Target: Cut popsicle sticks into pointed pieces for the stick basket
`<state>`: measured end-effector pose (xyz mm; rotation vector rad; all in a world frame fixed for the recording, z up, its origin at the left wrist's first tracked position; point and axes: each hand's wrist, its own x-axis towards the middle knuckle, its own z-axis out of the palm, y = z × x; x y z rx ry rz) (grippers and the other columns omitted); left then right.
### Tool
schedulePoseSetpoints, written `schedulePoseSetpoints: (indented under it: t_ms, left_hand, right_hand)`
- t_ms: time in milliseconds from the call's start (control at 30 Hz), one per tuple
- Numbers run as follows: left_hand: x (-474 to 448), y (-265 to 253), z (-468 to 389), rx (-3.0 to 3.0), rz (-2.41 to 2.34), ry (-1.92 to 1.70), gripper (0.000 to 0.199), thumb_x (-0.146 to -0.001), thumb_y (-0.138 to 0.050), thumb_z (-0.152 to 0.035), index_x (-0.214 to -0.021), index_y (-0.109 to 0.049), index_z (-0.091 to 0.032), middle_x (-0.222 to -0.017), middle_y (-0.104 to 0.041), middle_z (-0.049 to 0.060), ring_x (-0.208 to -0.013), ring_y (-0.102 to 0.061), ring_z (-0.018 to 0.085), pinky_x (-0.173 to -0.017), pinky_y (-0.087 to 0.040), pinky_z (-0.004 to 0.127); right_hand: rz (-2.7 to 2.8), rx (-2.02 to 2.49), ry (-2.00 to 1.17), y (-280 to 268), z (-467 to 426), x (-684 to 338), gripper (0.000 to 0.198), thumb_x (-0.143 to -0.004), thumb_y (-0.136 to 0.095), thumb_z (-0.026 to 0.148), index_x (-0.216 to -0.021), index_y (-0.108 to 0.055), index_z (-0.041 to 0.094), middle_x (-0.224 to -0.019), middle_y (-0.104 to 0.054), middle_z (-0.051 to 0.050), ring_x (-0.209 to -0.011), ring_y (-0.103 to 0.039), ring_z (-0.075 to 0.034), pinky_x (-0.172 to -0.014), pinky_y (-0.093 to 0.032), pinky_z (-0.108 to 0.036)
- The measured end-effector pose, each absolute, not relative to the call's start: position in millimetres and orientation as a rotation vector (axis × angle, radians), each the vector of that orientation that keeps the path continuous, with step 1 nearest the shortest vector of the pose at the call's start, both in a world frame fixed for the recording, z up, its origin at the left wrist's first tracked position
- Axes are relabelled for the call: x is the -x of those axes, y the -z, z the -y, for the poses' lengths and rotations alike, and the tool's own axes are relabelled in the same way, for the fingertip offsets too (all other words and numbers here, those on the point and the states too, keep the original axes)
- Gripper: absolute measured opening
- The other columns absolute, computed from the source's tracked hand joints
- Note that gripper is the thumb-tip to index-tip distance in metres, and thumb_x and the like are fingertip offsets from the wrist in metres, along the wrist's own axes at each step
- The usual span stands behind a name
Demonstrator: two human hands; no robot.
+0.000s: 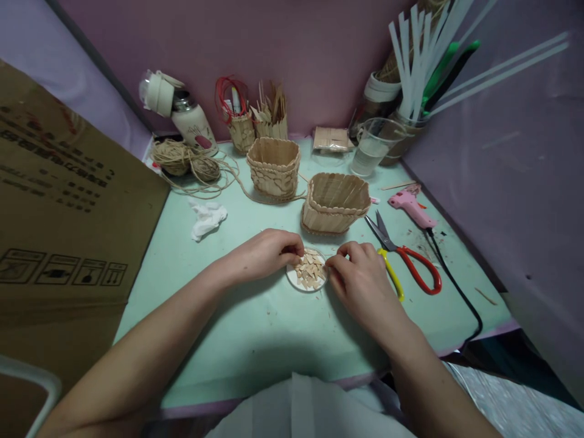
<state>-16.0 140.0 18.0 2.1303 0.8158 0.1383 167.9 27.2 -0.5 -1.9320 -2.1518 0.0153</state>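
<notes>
A small round white dish [292, 281] holds several thin wood chips [311, 271] and sits in front of me. My left hand [276, 250] is closed at its upper left, the thumb and fingertips pressed together over the rim. From the other side, my right hand [360, 274] reaches in, its fingers pinched at the right rim. Whatever is between the fingertips of either hand is too small or hidden to tell. Just behind the hands stands a wooden-slat basket [326, 214] with a scalloped rim. A second wooden basket [275, 176] with a chip-covered side is behind it to the left.
Red-handled scissors [410, 258], a yellow-handled tool [392, 277] and a pink glue gun [413, 207] with a black cord lie at right. Twine [176, 159], a bottle [194, 125] and a crumpled tissue [207, 218] are at left. A clear cup [367, 155] stands behind; a cardboard box [59, 213] flanks the table.
</notes>
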Motion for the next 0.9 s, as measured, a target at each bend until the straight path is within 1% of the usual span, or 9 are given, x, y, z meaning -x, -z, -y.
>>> schedulePoseSetpoints:
  t_ms: [167,367,500,733,900]
  left_hand:
    - [15,-18,-137,-2.211,-0.788,-0.108,0.016,-0.08,-0.052,-0.02,-0.085,-0.067,-0.019,-0.079,-0.067,0.0,-0.072,-0.057,0.014,-0.065,-0.038,0.023]
    - [10,-16,-130,-2.322,-0.761,-0.075,0.015,-0.08,-0.05,-0.016,-0.081,-0.065,-0.018,-0.078,-0.066,0.002,-0.072,-0.056,0.014,-0.065,-0.037,0.024]
    - [9,-17,-129,-2.351,-0.742,-0.061,0.016,-0.078,-0.049,-0.014,-0.08,-0.065,-0.018,-0.076,-0.065,0.002,-0.069,-0.054,0.014,-0.064,-0.036,0.024]
    - [8,-16,-128,-2.363,-0.708,-0.053,0.017,-0.079,-0.05,-0.014,-0.081,-0.066,-0.018,-0.078,-0.066,0.002,-0.072,-0.055,0.016,-0.065,-0.037,0.025]
    - [8,-16,-127,-2.374,-0.723,-0.045,0.016,-0.078,-0.051,-0.014,-0.083,-0.066,-0.018,-0.081,-0.066,0.003,-0.075,-0.056,0.016,-0.066,-0.038,0.026]
  right_hand:
    - [2.228,2.104,0.044,-6,-28,-153,0.013,-0.087,-0.058,0.025,-0.081,-0.067,0.018,-0.092,-0.058,-0.01,-0.087,-0.046,-0.027,-0.067,-0.033,-0.037]
    - [2.3,2.249,0.05,-15,-34,-138,0.013,-0.087,-0.054,0.013,-0.084,-0.066,0.015,-0.09,-0.058,-0.012,-0.088,-0.047,-0.03,-0.064,-0.031,-0.037]
    - [2.343,2.232,-0.006,-16,-37,-141,0.014,-0.088,-0.053,0.011,-0.085,-0.066,0.015,-0.091,-0.058,-0.012,-0.09,-0.048,-0.03,-0.064,-0.031,-0.037]
    - [2.356,2.197,-0.016,-12,-37,-150,0.016,-0.089,-0.052,0.017,-0.082,-0.066,0.016,-0.089,-0.058,-0.011,-0.087,-0.048,-0.029,-0.064,-0.032,-0.037]
    - [2.337,2.175,-0.042,-11,-40,-151,0.014,-0.086,-0.053,0.014,-0.08,-0.066,0.015,-0.088,-0.058,-0.012,-0.087,-0.049,-0.03,-0.064,-0.034,-0.037]
